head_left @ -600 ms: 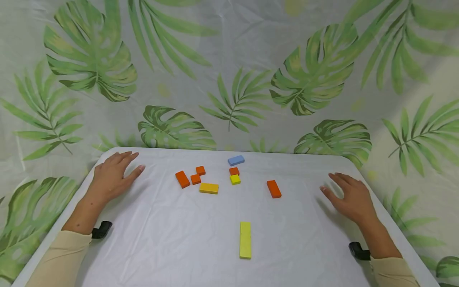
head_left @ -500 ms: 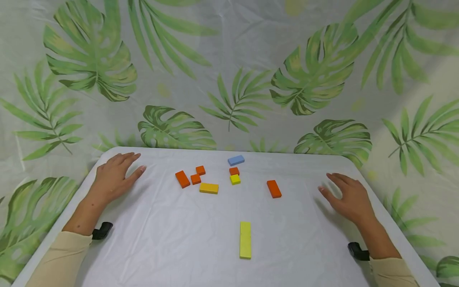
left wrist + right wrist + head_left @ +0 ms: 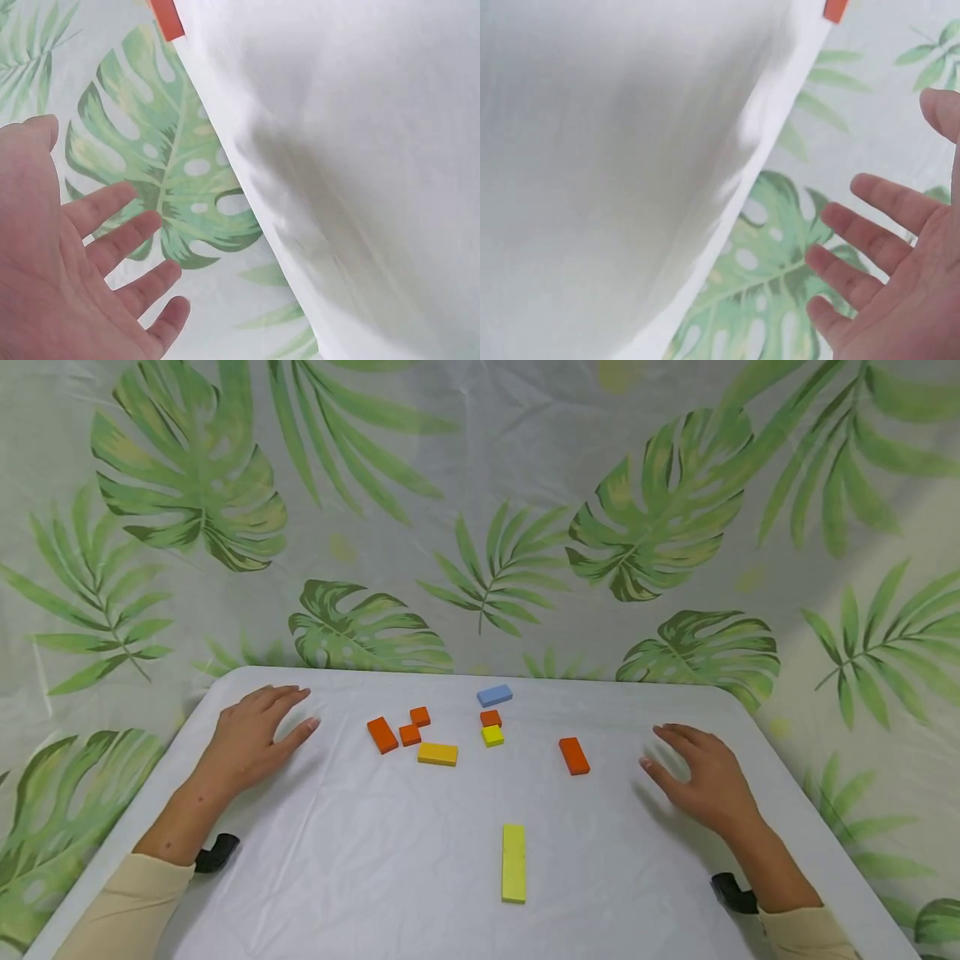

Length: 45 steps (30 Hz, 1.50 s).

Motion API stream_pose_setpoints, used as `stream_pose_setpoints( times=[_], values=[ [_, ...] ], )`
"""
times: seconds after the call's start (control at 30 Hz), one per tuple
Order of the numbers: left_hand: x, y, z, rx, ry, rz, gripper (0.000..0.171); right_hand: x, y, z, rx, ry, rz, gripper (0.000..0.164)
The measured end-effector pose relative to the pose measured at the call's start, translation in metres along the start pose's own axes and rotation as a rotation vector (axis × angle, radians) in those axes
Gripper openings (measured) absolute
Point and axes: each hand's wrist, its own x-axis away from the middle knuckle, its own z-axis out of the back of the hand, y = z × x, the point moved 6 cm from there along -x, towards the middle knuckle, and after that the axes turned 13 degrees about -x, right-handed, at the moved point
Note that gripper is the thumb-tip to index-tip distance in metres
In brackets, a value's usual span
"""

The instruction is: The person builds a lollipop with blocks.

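My left hand (image 3: 251,735) hovers over the left side of the white table, fingers spread and relaxed, holding nothing. Nearest to it lies a long orange block (image 3: 382,736), with two small orange blocks (image 3: 420,717) beside that. My right hand (image 3: 705,781) is likewise relaxed above the right side, thumb apart from the fingers. Closest to it is another orange block (image 3: 574,756). Both wrist views show an empty palm, the left hand (image 3: 90,255) and the right hand (image 3: 900,262). Between the hands lie an amber block (image 3: 437,754) and a small yellow block (image 3: 492,736).
Touching the small yellow block is a small orange-red block (image 3: 491,718). Behind them lies a blue block (image 3: 495,696) near the far edge. A long yellow-green block (image 3: 513,864) lies nearer the front. A leaf-patterned cloth (image 3: 487,468) hangs behind the white table (image 3: 375,877).
Both hands have moved inward, the left to the right and the right to the left, toward the blocks. The blocks have stayed in place.
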Motion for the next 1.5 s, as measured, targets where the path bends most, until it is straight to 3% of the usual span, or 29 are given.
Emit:
stream_pose_setpoints(
  times=[0.33,0.73,1.1,1.5],
  values=[
    [-0.002,0.02,0.004,0.018,0.025,-0.06,0.053,-0.001,-0.026,-0.009,-0.02,-0.048,0.011,0.058],
    [0.0,0.044,-0.004,0.037,-0.032,-0.093,0.055,-0.002,-0.05,-0.015,-0.04,-0.056,0.093,0.059],
    [-0.001,0.058,-0.008,0.041,-0.03,-0.13,0.056,0.002,-0.064,-0.02,-0.087,-0.09,0.098,0.059],
    [0.0,0.071,-0.009,0.036,-0.073,-0.152,0.058,0.004,-0.086,-0.032,-0.099,-0.125,0.145,0.059]
  ],
)
